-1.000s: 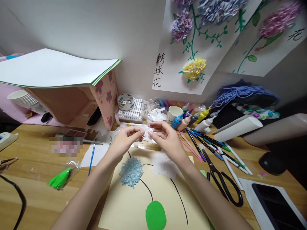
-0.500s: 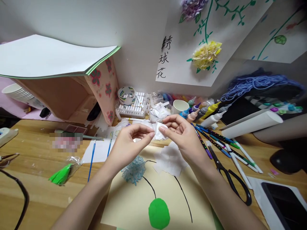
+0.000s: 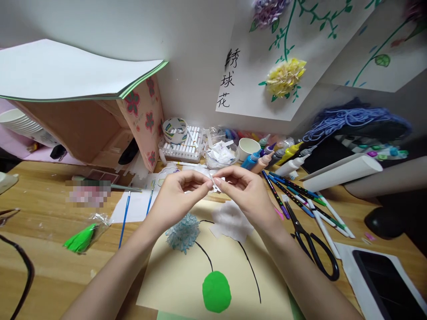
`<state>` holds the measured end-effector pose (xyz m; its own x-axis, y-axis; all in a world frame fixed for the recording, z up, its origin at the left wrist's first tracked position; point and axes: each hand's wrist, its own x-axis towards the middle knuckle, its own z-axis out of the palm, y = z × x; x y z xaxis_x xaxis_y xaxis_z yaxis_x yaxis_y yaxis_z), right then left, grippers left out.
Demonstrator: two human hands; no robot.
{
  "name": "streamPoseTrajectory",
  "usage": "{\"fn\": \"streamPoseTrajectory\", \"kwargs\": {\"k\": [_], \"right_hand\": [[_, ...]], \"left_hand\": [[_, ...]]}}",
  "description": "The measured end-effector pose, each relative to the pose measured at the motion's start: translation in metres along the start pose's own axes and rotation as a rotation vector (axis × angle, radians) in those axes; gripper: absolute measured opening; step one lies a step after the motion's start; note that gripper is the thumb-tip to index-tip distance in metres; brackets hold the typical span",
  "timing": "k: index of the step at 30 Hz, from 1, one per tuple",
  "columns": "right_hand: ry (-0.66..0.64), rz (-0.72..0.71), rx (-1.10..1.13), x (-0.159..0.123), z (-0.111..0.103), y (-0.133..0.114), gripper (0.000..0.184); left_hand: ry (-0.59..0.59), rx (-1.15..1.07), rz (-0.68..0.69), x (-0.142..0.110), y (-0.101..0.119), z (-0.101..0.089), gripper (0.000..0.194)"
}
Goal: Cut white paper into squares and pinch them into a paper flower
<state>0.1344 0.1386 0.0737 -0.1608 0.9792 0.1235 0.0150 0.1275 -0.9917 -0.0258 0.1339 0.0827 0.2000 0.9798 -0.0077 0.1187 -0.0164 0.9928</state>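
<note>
My left hand and my right hand meet above the far edge of a cream sheet. Both pinch one small white piece of tissue paper between thumb and fingertips. On the sheet below lie a blue tissue flower, black drawn stems, a green paper leaf and a loose white tissue piece.
Black scissors and several coloured pens lie to the right. Paint bottles, a white cup, a marker box and a bowl of tissue scraps stand behind. A green tassel and brushes lie left.
The white tissue piece, held flat half a second ago, is now pinched smaller between both hands' fingertips. The view has shifted slightly.
</note>
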Motion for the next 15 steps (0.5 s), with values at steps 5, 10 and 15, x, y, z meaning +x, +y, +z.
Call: {"fn": "streamPoseTrajectory", "kwargs": {"k": [5, 10, 15], "right_hand": [[-0.011, -0.114, -0.089, -0.0024, 0.0005, -0.0017, 0.008], [0.001, -0.141, -0.198, -0.0023, 0.0001, -0.0061, 0.014], [-0.001, -0.124, -0.160, -0.0026, 0.0014, -0.0036, 0.014]], "left_hand": [[0.026, 0.005, -0.002, 0.0025, -0.0005, 0.0007, 0.004], [0.101, 0.033, 0.036, -0.0002, -0.0015, 0.0016, 0.006], [0.214, 0.126, 0.136, -0.0053, -0.0022, 0.0049, 0.008]]}}
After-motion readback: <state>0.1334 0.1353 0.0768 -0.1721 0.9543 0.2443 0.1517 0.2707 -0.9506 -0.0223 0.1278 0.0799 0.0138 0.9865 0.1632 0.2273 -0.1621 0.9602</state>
